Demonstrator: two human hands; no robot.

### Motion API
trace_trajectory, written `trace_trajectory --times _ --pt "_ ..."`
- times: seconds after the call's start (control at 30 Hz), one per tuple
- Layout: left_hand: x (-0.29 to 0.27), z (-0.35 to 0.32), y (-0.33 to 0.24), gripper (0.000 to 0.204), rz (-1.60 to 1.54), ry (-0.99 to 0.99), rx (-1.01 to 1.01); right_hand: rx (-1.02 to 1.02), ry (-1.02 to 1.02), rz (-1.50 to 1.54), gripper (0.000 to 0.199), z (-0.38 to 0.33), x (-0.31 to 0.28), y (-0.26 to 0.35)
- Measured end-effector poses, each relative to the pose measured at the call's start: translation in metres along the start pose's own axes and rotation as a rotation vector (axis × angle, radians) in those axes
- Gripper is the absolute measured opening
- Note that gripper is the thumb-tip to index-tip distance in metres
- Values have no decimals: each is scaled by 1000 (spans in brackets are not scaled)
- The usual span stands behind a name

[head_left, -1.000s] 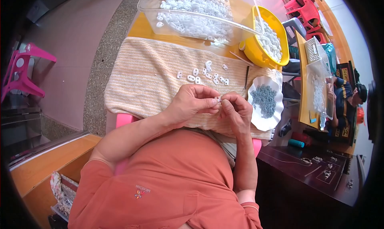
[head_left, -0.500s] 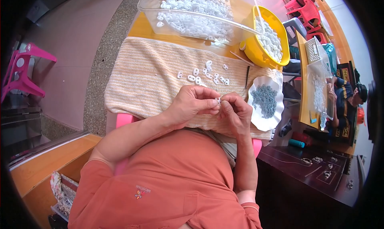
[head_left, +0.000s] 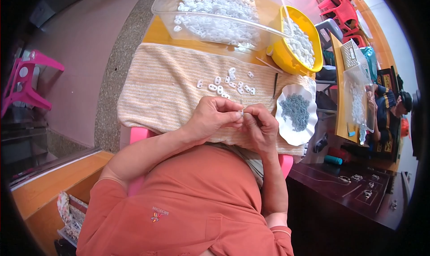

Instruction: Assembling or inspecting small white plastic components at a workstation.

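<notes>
My left hand [head_left: 216, 116] pinches a small white plastic piece [head_left: 242, 112] between thumb and forefinger, above the striped towel [head_left: 156, 86]. From the other side my right hand [head_left: 261, 125] closes its thumb and fingertips at the same piece, and the fingers hide most of it. Whether a smaller part sits in the right fingertips I cannot tell. Beyond my hands, several loose white two-holed pieces [head_left: 219, 89] lie on the towel. Right of my right hand stands a white scalloped dish [head_left: 285, 134] with a heap of small grey-blue parts [head_left: 295, 112].
Behind the towel is a clear plastic bin [head_left: 163, 16] of white pieces, beside a yellow tub [head_left: 286, 54] of more. A thin black tool [head_left: 275, 86] and a pale stick [head_left: 269, 65] lie near the dish. Another person [head_left: 385, 106] sits at a table on the far right.
Both hands have shifted very slightly left, and the fingers have turned around the white piece, so less of it shows. The things on the towel stay in place.
</notes>
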State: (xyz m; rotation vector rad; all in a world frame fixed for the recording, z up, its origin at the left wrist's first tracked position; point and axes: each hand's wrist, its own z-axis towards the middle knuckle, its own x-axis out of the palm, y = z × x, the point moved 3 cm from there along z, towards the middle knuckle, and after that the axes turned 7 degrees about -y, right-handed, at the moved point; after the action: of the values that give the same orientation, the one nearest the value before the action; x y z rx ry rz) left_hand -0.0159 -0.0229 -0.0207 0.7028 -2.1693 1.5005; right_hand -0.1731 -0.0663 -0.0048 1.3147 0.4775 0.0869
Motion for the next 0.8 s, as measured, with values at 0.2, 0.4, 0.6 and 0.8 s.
trace_trajectory --times 0.2,0.4,0.6,0.8 --pt "0 0 1 16 -4 17 12 90 -39 -10 4 0 -2 6" --pt "1 -1 -2 17 1 38 13 54 53 38 4 3 -6 2" --pt "2 -3 -3 17 -24 21 -17 82 42 105 5 5 -8 3" --pt "3 -3 -5 17 -25 32 6 105 16 180 6 5 -8 0"
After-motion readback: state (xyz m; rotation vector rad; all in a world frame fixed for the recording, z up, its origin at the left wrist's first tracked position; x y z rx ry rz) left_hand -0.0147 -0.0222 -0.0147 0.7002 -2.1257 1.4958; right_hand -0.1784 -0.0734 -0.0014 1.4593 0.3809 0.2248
